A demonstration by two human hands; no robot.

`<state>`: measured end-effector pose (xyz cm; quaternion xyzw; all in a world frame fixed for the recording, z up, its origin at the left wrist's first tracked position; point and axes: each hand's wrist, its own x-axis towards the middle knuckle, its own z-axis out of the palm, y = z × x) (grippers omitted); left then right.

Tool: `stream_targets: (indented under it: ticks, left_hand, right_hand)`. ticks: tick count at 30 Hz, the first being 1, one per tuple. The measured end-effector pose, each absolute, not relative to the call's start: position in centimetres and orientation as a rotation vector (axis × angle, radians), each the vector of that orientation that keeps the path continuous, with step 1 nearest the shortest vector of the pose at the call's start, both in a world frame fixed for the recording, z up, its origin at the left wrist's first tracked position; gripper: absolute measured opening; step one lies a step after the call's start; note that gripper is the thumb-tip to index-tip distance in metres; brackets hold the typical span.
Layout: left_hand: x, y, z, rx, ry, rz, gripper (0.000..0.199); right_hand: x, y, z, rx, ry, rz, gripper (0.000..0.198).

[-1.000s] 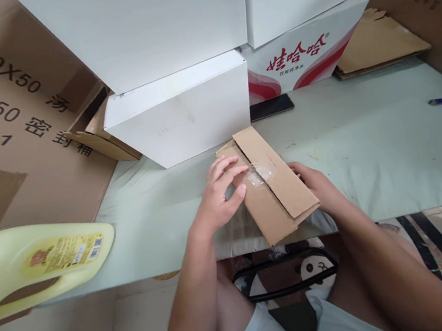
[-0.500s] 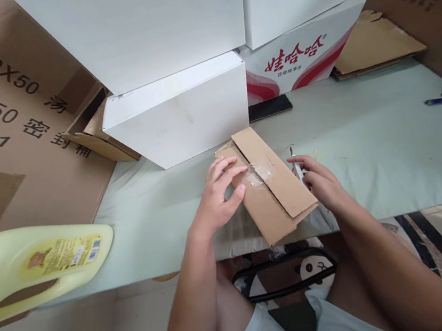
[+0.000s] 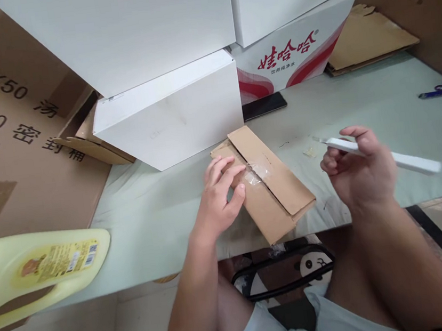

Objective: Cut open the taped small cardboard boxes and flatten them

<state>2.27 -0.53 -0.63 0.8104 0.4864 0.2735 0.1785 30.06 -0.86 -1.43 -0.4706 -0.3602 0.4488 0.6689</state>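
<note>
A small brown cardboard box (image 3: pixel 278 188) lies at the near edge of the pale green table (image 3: pixel 379 114), its flaps held by a patch of clear tape. My left hand (image 3: pixel 220 197) rests flat on the box's left side, fingers spread beside the tape. To the right of the box, my right hand (image 3: pixel 360 170) is raised above the table and grips a white utility knife (image 3: pixel 409 161), thin blade end pointing left and the handle sticking out to the right.
Stacked white boxes (image 3: pixel 166 113) and a red-and-white printed carton (image 3: pixel 296 54) stand behind. A dark phone (image 3: pixel 264 106) lies by them. A yellow plastic jug (image 3: pixel 36 268) sits at near left, large brown cartons (image 3: pixel 8 138) beside it. Blue scissors (image 3: pixel 435 92) lie far right.
My right hand left the box's right side, picked up the white knife and lifted it up and to the right. My left hand stayed on the box.
</note>
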Motion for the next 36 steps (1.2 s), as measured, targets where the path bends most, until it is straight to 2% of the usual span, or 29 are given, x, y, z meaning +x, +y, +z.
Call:
stream_targets:
  ticks: [2, 5, 12, 17, 26, 30, 33, 36]
  left_hand:
    - [3.1, -1.0, -0.5, 2.322, 1.391, 0.779, 0.034]
    - [4.5, -1.7, -0.3, 2.38, 1.364, 0.797, 0.032]
    - [5.7, -2.4, -0.1, 2.352, 1.337, 0.73, 0.032]
    - [5.1, -2.1, -0.1, 2.316, 1.309, 0.712, 0.034]
    - [5.1, -2.0, -0.2, 2.31, 1.322, 0.699, 0.033]
    - [5.1, -1.9, -0.3, 2.328, 1.306, 0.727, 0.033]
    - [5.1, -2.0, -0.3, 2.316, 1.287, 0.738, 0.033]
    - [5.2, -2.1, -0.2, 2.294, 1.294, 0.74, 0.032]
  right_hand:
    - [29.4, -2.5, 0.6, -1.115, -0.903, 0.92, 0.006]
    - [28.2, -5.0, 2.8, -1.194, -1.152, 0.793, 0.014]
    - [26.8, -5.3, 3.2, -1.384, -1.665, 0.781, 0.007]
    - [26.9, -4.7, 3.0, -1.354, -1.684, 0.752, 0.004]
    - [27.3, -5.3, 2.1, -1.389, -1.647, 0.801, 0.026]
    - [26.6, -5.5, 2.7, -1.425, -1.687, 0.618, 0.033]
    - [26.3, -5.5, 3.0, -1.462, -1.791, 0.491, 0.033]
    - [26.1, -5.4, 2.9, -1.51, -1.812, 0.534, 0.027]
